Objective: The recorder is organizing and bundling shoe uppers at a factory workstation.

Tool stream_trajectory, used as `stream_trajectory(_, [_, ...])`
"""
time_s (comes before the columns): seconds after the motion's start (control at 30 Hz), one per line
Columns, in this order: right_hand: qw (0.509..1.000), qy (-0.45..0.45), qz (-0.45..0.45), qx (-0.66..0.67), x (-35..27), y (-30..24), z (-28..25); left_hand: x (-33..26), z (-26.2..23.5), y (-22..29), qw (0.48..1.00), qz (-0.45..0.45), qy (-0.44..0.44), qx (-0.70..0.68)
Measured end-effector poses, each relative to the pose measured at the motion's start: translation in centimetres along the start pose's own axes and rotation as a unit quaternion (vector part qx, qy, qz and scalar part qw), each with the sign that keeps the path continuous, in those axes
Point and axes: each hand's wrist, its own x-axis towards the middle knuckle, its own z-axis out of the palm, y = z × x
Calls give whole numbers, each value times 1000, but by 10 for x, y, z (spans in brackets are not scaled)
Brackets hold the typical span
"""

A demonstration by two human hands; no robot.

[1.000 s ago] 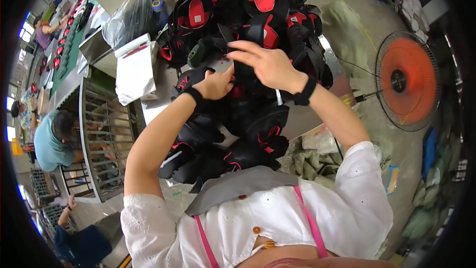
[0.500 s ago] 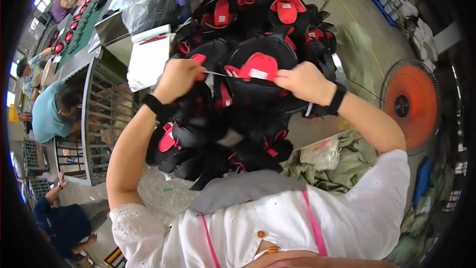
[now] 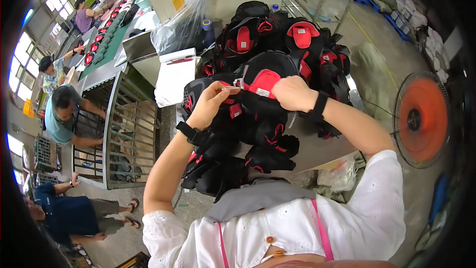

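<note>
In front of me lies a black shoe upper with a red tongue (image 3: 264,82) bearing a white label, on top of a heap of similar black-and-red uppers (image 3: 270,161). My left hand (image 3: 214,103) is beside the tongue's left side, thumb and fingertips pinched together near a short whitish strip (image 3: 241,80); what the fingers hold is too small to make out. My right hand (image 3: 296,94) is closed in a fist over the right edge of the red tongue, its fingertips hidden. Both wrists wear black bands.
A white pad (image 3: 174,82) with a red pen lies left of the heap. Behind it are a clear plastic bag (image 3: 173,34) and a dark bottle (image 3: 208,32). A metal rack (image 3: 131,134) stands left, an orange fan (image 3: 421,119) right. Several people work or stand at left.
The view has shifted left, so the heap sits further right. My hands have come closer together; the thin pale line stretched from the left hand to the tongue no longer shows.
</note>
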Motion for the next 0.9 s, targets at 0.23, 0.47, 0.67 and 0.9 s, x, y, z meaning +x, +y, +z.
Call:
stream_trajectory(0.23, [996,76,8,53,4,2,3,-2,-2,5,999,52,4,15])
stream_trajectory(0.47, [983,78,-92,139,2,-42,39,-43,40,15,958,156,8,241])
stream_trajectory(0.67, [949,-220,-195,110,-32,-27,14,-113,45,49,962,85,16,259])
stream_trajectory(0.9, [911,-160,-330,188,4,-50,24,-85,20,45,964,18,43,263])
